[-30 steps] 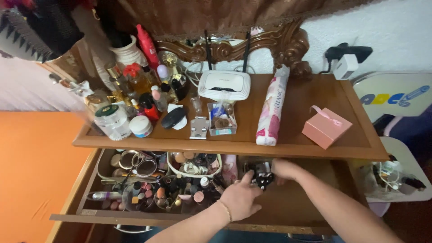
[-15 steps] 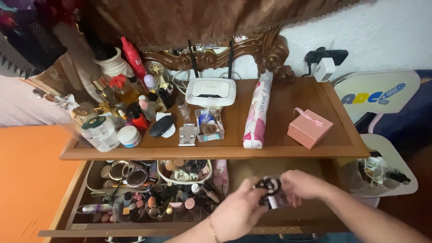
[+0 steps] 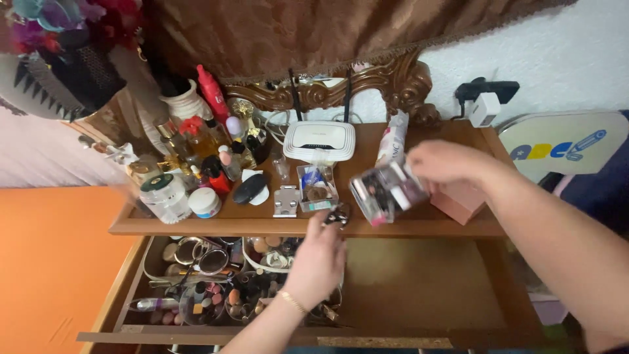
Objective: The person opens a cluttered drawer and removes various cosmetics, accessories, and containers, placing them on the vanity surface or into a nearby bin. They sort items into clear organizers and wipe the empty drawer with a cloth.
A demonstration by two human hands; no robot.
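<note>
Wooden drawer [image 3: 419, 288] open nearest us, its left half crammed with cosmetics [image 3: 223, 282], right half bare. Our left hand [image 3: 318, 259] pinches a small dark clip-like object [image 3: 337, 215] at the dresser top's [image 3: 393, 226] front edge. Our right hand [image 3: 445, 162] grips a clear plastic case [image 3: 386, 192] tilted above the top. We judge its contents could spill, since it leans steeply. Farther back: clear organiser box [image 3: 316, 187], pink gift box [image 3: 458, 200], white router [image 3: 320, 140] crowding any landing spot.
</note>
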